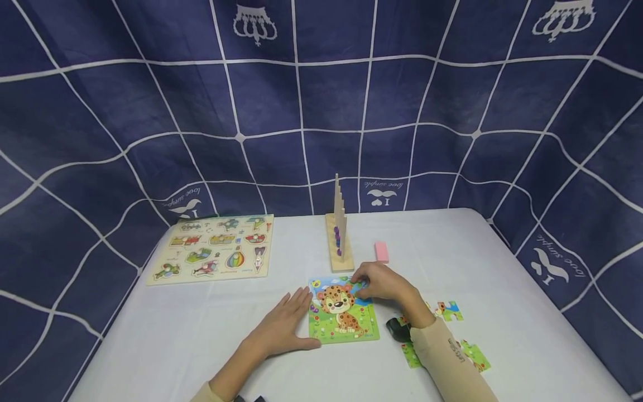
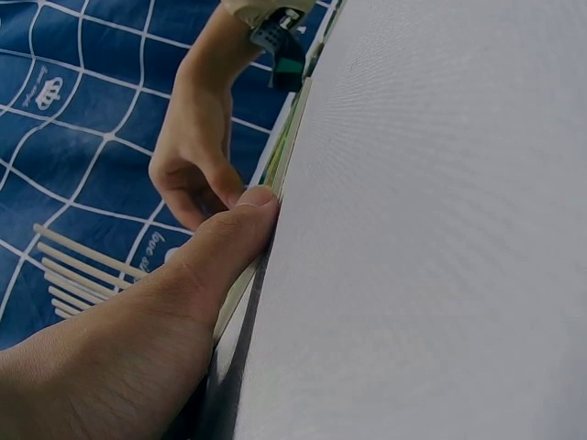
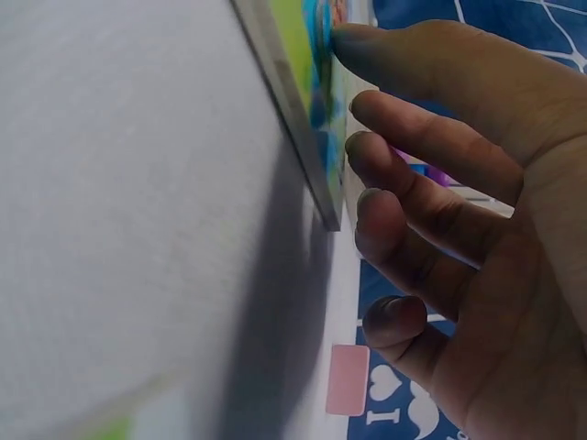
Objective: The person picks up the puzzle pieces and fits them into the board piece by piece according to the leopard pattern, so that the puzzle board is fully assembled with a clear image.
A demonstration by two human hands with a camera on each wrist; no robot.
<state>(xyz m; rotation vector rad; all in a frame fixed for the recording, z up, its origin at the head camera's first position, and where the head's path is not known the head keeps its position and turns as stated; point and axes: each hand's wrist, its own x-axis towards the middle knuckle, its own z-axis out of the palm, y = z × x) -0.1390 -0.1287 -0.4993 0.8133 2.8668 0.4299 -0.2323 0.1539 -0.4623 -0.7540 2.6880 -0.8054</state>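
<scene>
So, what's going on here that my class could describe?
A person's bare left hand rests along the left edge of a square, colourful leopard-picture puzzle. The bare right hand is at its far right corner, though whether it grips anything is unclear. Loose, multicoloured jigsaw pieces lie to the right, apart from the puzzle.

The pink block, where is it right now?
In the head view, the pink block lies right of the wooden peg stand, just beyond the right hand.

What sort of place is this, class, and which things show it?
Probably a play or activity table: a leopard puzzle and a picture board lie on the white table, with blue cloth behind.
</scene>
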